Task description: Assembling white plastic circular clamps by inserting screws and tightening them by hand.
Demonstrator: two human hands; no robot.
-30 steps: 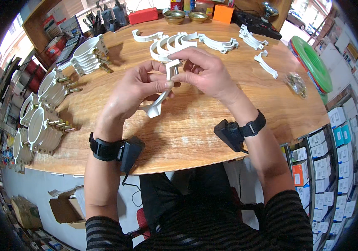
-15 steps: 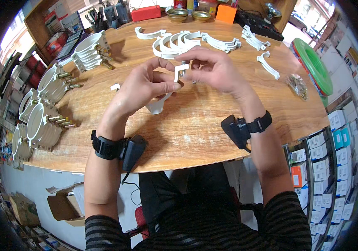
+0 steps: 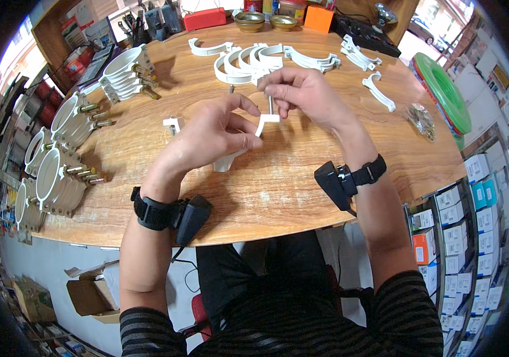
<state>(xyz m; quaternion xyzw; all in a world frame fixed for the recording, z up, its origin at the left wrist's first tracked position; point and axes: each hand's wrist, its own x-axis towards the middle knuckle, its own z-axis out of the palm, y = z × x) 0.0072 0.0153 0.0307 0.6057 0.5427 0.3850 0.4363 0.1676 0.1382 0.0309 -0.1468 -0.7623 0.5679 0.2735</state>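
Note:
My left hand (image 3: 210, 128) is closed around a curved white plastic pipe-clamp half (image 3: 229, 162), thumb and fingers pinching its side. The clamp's flat end tab (image 3: 271, 119) points toward my right hand (image 3: 307, 95). Between my right thumb and fingers is the upper part of a metal bolt (image 3: 270, 104), held upright with its lower end at the tab. Whether the bolt has entered a hole cannot be seen. Left of my left wrist shows another white tab (image 3: 172, 122) with a metal screw below it; my hand hides how it connects.
Loose white clamp halves (image 3: 236, 65) lie at the back middle. Stacked clamp rings with brass-coloured bolts (image 3: 61, 178) stand along the left. A single clamp half (image 3: 379, 92) and a clear bag of hardware (image 3: 421, 122) lie at the right, near green coiled hose (image 3: 442, 89).
My right hand has risen slightly, and the bolt now shows upright above the tab. The clamp half in my left hand has moved a little lower and to the right.

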